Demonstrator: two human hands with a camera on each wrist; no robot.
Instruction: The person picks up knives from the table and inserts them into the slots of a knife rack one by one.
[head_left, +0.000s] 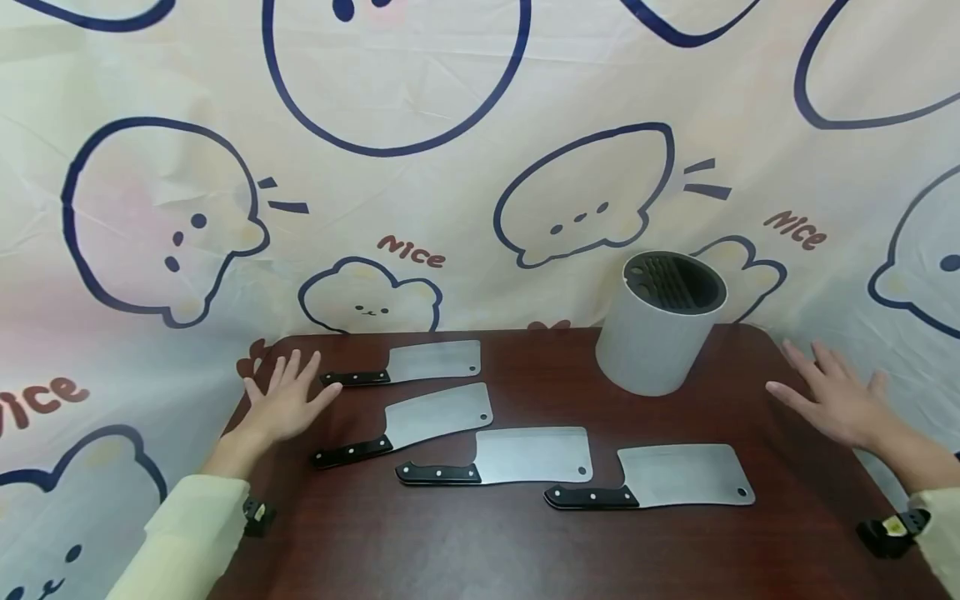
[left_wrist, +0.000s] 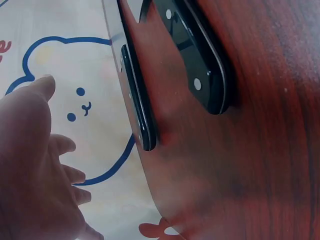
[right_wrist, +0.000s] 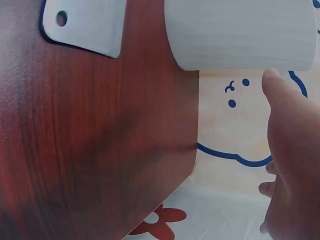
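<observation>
Several cleavers with black riveted handles lie flat on the table, blades to the right. The rearmost cleaver (head_left: 435, 361) and a slightly tilted cleaver (head_left: 438, 414) are at the left. A third cleaver (head_left: 534, 454) lies near the middle, and the front right cleaver (head_left: 686, 475) is closest to the right hand. My left hand (head_left: 281, 400), fingers spread, hovers by the left handles and holds nothing. On the far side, my right hand (head_left: 843, 400) is likewise spread and bare, to the right of a white round knife holder (head_left: 648, 350) with a dark slotted inside.
The dark red-brown table (head_left: 480, 542) ends at the back against a pale cloth (head_left: 465, 200) printed with blue cartoon outlines. This cloth also hangs along both sides. The knife holder stands near the back edge.
</observation>
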